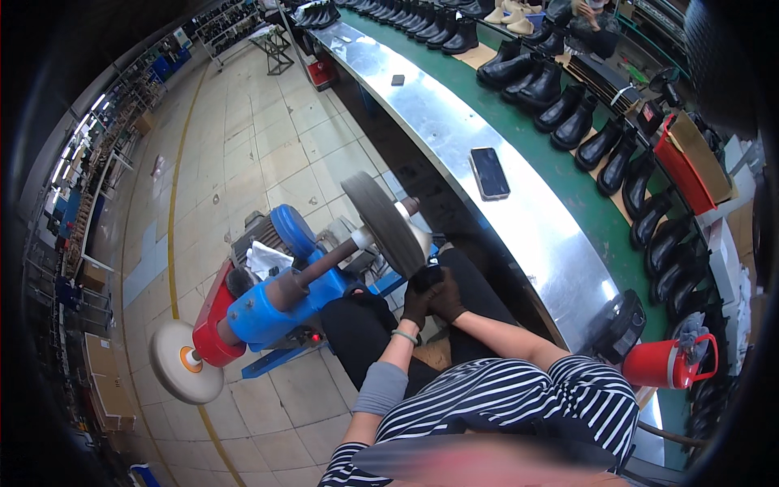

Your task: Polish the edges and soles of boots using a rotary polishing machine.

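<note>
Head view, frame centre: left hand (418, 303) and right hand (445, 299), both in dark gloves, together grasp a small black piece (427, 277), pressed against the lower edge of the grey buffing wheel (383, 223). Cardboard boxes (105, 381) sit lower left; a red bin (683, 172) holding brown card stands upper right beside black boots (576, 122) on the worktop (487, 130).

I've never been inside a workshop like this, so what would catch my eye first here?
Probably the blue and red buffing machine at the centre, with both gloved hands, left hand and right hand, pressing a small dark piece against its grey wheel. Next, the long row of black boots on the green belt to the right, and a phone on the shiny metal counter.
</note>
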The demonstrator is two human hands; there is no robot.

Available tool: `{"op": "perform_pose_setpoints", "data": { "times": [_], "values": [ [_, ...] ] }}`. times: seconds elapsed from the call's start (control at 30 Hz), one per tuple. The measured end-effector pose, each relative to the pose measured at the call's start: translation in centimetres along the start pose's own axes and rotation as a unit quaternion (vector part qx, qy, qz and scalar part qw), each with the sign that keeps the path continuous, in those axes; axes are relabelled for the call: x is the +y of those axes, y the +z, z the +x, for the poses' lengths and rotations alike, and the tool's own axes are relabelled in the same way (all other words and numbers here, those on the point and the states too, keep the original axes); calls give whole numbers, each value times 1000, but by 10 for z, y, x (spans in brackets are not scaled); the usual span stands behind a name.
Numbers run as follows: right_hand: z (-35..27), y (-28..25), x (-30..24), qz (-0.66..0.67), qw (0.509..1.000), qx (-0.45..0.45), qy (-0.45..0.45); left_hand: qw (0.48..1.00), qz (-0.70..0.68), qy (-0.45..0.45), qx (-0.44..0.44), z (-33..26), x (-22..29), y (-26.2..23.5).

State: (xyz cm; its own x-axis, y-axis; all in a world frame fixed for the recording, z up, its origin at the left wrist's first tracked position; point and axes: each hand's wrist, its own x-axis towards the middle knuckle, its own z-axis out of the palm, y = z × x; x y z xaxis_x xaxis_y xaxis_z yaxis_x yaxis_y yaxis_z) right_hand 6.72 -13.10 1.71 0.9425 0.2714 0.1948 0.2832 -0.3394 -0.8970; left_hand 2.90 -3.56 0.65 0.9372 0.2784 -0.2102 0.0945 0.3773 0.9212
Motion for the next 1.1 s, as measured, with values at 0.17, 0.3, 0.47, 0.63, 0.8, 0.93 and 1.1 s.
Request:
{"op": "perform_pose_setpoints", "data": {
  "times": [0.17,0.3,0.47,0.63,0.8,0.93,1.1],
  "values": [
    [2,-4,1,7,1000,-1,13,1000,-12,-21,-10,-10,30,18],
    [4,-1,-1,18,1000,-17,18,1000,-19,-16,-8,-8,24,12],
    [4,0,1,11,1000,-8,13,1000,-5,-28,9,1,6,5],
    [4,3,4,26,1000,-12,13,1000,-7,-1,9,3,-3,1],
    [4,0,5,3,1000,-18,12,1000,-5,-12,3,2,1,3],
    [5,3,7,10,1000,-17,11,1000,2,-14,13,2,2,3],
    [4,-1,4,-3,1000,-16,17,1000,-10,-12,7,0,7,6]
  ]
}}
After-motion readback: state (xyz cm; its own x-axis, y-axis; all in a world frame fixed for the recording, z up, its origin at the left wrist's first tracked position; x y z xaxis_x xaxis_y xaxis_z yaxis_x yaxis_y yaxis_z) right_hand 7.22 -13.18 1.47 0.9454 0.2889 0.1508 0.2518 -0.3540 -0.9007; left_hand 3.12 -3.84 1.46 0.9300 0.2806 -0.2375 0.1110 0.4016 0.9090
